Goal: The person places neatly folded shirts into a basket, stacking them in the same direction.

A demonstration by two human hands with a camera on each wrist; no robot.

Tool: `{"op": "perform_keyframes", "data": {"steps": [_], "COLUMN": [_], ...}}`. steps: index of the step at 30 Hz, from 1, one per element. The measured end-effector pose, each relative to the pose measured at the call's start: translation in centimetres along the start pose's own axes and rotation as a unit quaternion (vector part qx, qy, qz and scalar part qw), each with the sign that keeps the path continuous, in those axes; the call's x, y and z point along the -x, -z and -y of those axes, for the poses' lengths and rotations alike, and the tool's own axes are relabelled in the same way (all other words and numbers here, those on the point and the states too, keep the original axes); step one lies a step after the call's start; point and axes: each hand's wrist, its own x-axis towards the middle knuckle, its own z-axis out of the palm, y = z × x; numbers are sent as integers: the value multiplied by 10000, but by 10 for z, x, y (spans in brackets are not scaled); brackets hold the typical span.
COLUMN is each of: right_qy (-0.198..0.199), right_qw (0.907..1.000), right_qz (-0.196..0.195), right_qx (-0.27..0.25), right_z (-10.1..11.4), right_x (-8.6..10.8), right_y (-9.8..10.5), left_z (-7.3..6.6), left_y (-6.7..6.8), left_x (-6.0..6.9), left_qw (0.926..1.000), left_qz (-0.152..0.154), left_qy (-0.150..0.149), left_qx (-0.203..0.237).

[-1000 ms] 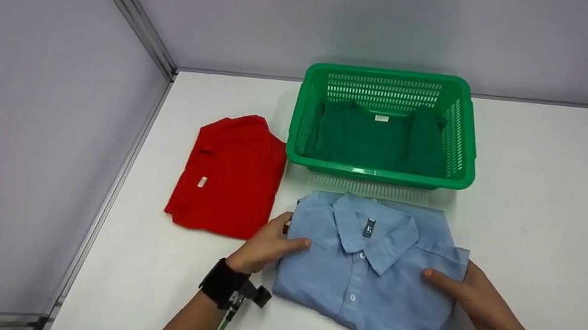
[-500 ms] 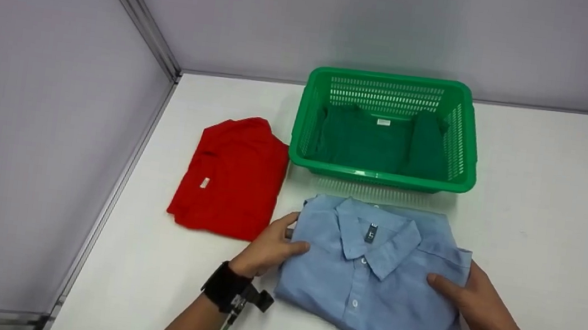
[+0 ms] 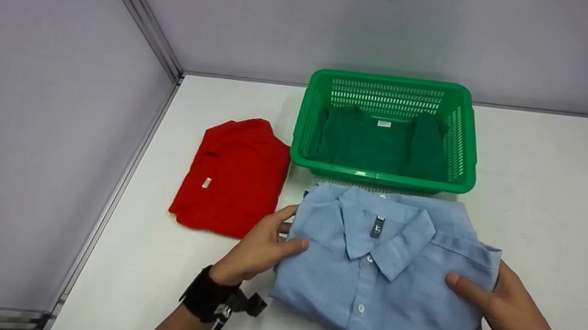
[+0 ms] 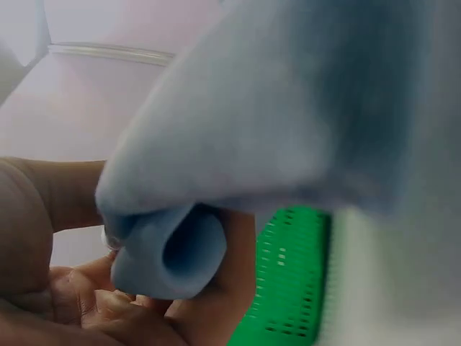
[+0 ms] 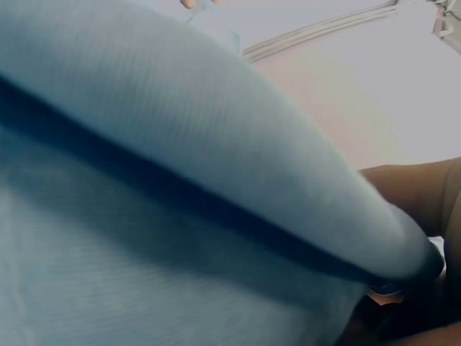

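A folded light blue shirt (image 3: pixel 330 281), collar towards the basket, is held between both hands in the head view. My left hand (image 3: pixel 261 245) grips its left edge, thumb on top and fingers beneath. The right hand (image 3: pixel 520 313) grips the right edge the same way. In the left wrist view the left hand (image 4: pixel 209 303) has its fingers under a rolled fold of blue cloth (image 4: pixel 173 252). Blue cloth (image 5: pixel 180 130) fills most of the right wrist view, with part of the right hand (image 5: pixel 414 191) at its right edge.
Beyond the shirt stands a green basket (image 3: pixel 382 178) with a folded green garment (image 3: pixel 375 147) inside. A folded red garment (image 3: pixel 236 180) lies on the white table (image 3: pixel 545 218), left of the basket. Grey walls (image 3: pixel 289 18) border the table's back and left.
The shirt looks larger and raised nearer the camera, its right side shifted rightwards. The right hand has moved right with it; the left hand has shifted slightly left. Both keep their grip.
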Motion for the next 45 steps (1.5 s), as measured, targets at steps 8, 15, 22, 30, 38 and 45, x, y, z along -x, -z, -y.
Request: {"op": "perform_keyframes", "data": {"steps": [8,15,22,30,38,45], "right_qy": [429,603,455,59,-157,-241], "right_qw": [9988,9906,9827,9899,9936,9948], "right_qz": [-182,81,73,-103,-248,-249], "right_qx": [-165,-1228,-1795,-1415,-1095,-956], "right_z": [31,66,86,99,95,87], "right_x": [-22,-64,-102,-139,-155,-156], "right_y": [27,50,62,65,67,62], "left_z": [-44,-76,-87,-79,-63,-54], "left_y": [15,36,49,53,49,45], "left_x": [-18,-63,-106,-132,-136,-133], "left_qw": [9982,9988,9975,9942,9934,9936], "left_qz": [-40,-257,-683,-998,-1091,-1087], "left_qy": [-440,-382,-149,28,-54,-51], "left_qx": [-403,-189,71,393,359,285]}}
